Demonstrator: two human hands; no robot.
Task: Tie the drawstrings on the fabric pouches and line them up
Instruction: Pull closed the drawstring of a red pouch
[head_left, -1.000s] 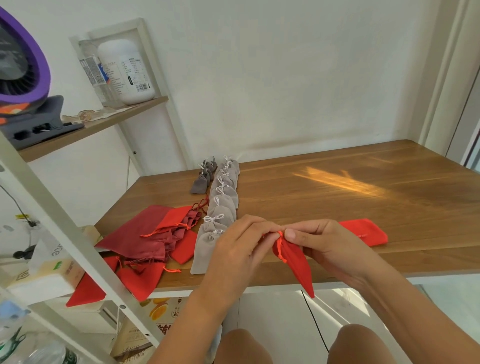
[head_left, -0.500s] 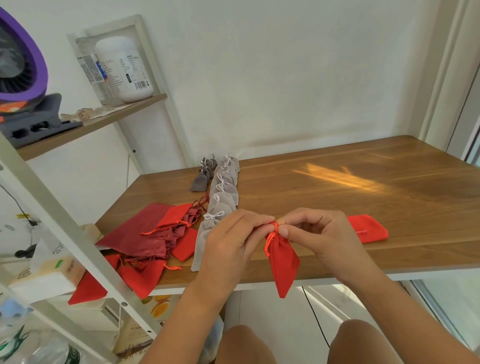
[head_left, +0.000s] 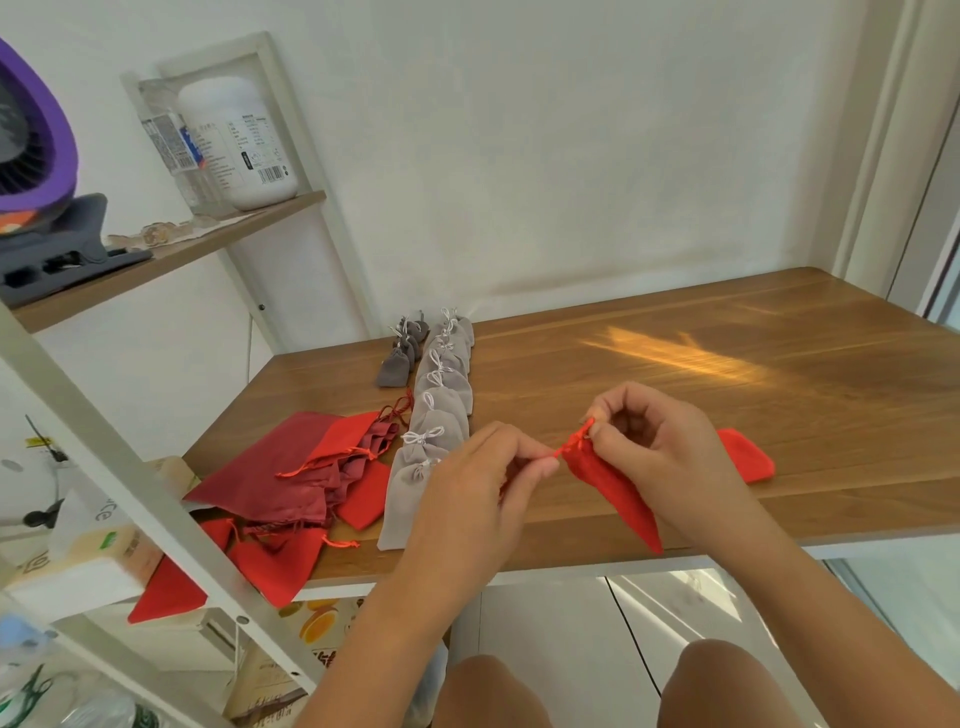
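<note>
Left hand (head_left: 483, 478) and right hand (head_left: 654, 441) each pinch a cord (head_left: 574, 441) — pulling apart to cinch the red pouch (head_left: 613, 493) above the desk (head_left: 675, 395).

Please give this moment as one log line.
step: tying | left hand: pinches drawstring | right hand: holds red pouch | grey pouches: in row
</note>
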